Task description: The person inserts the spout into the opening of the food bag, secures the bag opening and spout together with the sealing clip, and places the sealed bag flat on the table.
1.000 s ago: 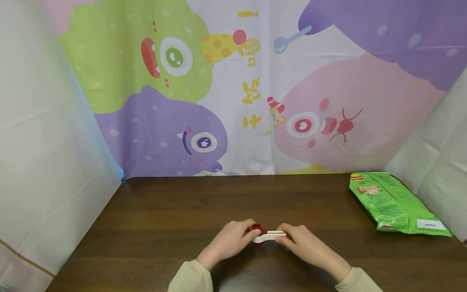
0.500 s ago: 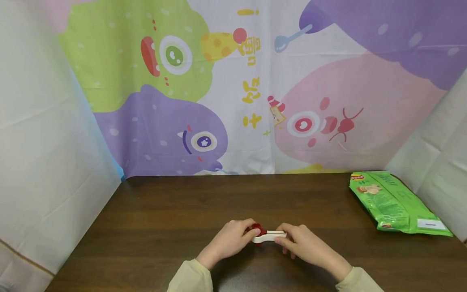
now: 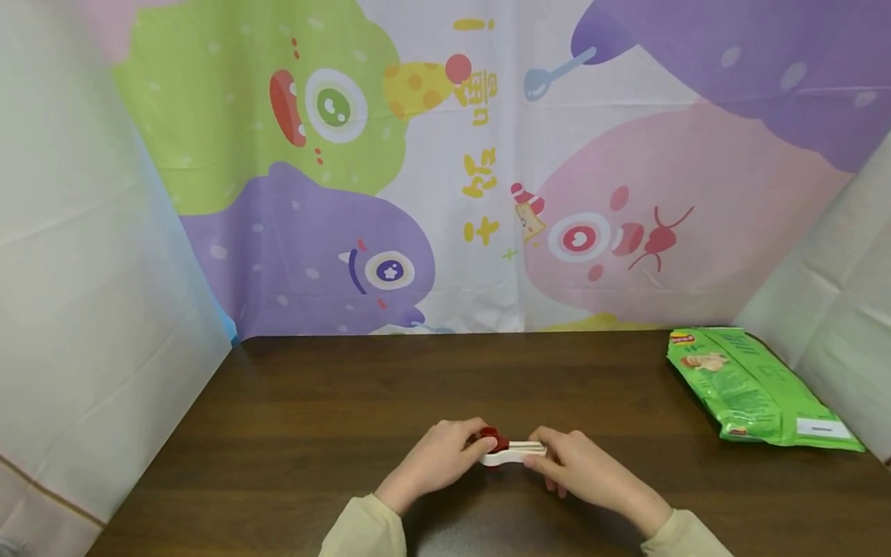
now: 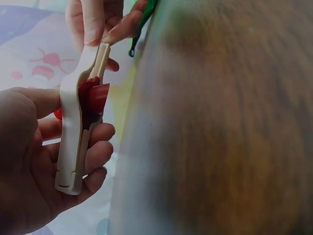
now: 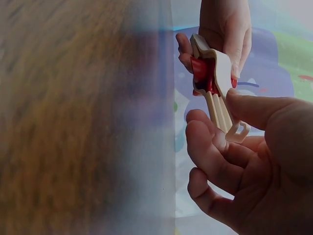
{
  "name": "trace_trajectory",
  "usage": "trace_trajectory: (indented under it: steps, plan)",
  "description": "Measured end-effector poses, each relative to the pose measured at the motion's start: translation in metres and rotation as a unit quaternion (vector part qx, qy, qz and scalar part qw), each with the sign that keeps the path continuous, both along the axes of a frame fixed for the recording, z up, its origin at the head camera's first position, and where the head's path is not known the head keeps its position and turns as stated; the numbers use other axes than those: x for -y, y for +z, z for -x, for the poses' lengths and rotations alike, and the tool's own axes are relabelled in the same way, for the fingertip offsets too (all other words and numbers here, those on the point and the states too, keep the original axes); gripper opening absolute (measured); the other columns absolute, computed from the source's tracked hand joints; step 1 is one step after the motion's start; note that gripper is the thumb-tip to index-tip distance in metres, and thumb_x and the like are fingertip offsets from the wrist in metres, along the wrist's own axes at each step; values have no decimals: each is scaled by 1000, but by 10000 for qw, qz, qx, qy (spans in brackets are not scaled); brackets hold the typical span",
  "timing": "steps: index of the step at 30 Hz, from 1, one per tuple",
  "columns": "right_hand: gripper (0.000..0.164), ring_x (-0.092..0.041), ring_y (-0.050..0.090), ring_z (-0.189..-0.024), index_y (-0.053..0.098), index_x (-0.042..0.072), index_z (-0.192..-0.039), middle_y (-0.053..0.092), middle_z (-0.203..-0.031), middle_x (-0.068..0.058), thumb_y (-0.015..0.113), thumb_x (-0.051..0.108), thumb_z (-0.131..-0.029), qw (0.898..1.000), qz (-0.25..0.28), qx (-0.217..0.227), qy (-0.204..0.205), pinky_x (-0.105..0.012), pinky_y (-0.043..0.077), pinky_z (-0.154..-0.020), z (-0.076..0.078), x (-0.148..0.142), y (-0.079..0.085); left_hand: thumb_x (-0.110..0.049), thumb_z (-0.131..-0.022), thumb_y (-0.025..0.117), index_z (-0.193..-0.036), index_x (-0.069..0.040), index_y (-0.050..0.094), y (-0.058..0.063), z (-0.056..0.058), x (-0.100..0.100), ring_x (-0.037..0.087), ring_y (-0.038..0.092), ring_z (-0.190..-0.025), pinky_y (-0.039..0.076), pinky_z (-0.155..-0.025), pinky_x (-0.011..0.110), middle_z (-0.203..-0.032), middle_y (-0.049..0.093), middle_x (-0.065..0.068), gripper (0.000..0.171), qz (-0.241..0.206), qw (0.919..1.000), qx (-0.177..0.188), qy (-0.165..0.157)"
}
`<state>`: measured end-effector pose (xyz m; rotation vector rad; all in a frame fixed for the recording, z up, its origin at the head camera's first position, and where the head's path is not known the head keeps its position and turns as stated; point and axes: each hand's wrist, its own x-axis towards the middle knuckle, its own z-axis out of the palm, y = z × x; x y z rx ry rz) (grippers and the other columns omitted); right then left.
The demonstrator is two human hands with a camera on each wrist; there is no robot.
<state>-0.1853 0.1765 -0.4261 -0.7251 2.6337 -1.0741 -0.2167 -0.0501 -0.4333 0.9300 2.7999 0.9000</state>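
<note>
Both hands hold a slim cream case with red-ringed training chopsticks [image 3: 525, 445] in it, in front of me over the table. My left hand [image 3: 440, 455] grips the red end, thumb on the near side and fingers curled behind, as the left wrist view shows. The cream case [image 4: 71, 117] has a wavy outline, and a red ring [image 4: 97, 99] bulges from its side. My right hand [image 3: 581, 468] pinches the other end between thumb and fingers. In the right wrist view a small loop [image 5: 238, 132] stands out at that end, beside pale parallel sticks [image 5: 218, 111].
A green plastic package [image 3: 762, 387] lies at the back right of the dark wooden table [image 3: 334, 402]. Behind the table hangs a cartoon-printed curtain [image 3: 480, 294], and pale cloth walls [image 3: 90, 255] close off both sides.
The lower fingers of my right hand have dropped into sight below the case. The case has turned slightly, so more of the gap beside the sticks shows. My left hand stays in place.
</note>
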Motion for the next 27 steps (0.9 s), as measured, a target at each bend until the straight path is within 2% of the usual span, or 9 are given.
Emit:
trace_trajectory:
  steps: [5, 10, 18, 27]
  plan:
    - [32, -8, 52, -43, 54, 11, -107, 55, -57, 6, 53, 38, -90, 9999, 29, 127, 50, -24, 42, -44, -1, -1, 0, -40, -91, 49, -94, -19, 62, 1, 0, -2, 3, 41, -51, 35, -49, 19, -65, 51, -13, 25, 120, 9998, 159, 19]
    - [36, -9, 51, -43, 52, 9, -109, 55, -57, 5, 54, 40, -89, 9996, 71, 231, 136, -24, 43, -44, 0, 0, -1, -40, -91, 50, -94, -20, 63, 0, -1, 0, 2, 42, -51, 35, -49, 19, -66, 53, -15, 23, 211, 9996, 152, 78]
    - [36, -8, 52, -44, 52, 8, -109, 56, -58, 5, 53, 39, -90, 9994, 65, 279, 217, -24, 42, -45, 1, 0, -1, -39, -90, 53, -93, -21, 61, 2, -1, 1, 2, 42, -51, 35, -48, 20, -65, 52, -15, 20, 95, 9998, 190, 49]
    - [36, -9, 52, -46, 52, 7, -112, 56, -59, 5, 53, 36, -90, 9987, 71, 386, 327, -24, 42, -45, 0, 0, -1, -38, -88, 55, -93, -21, 64, 2, -1, 1, 2, 48, -58, 39, -54, 20, -73, 58, -14, 20, 89, 9998, 162, 60]
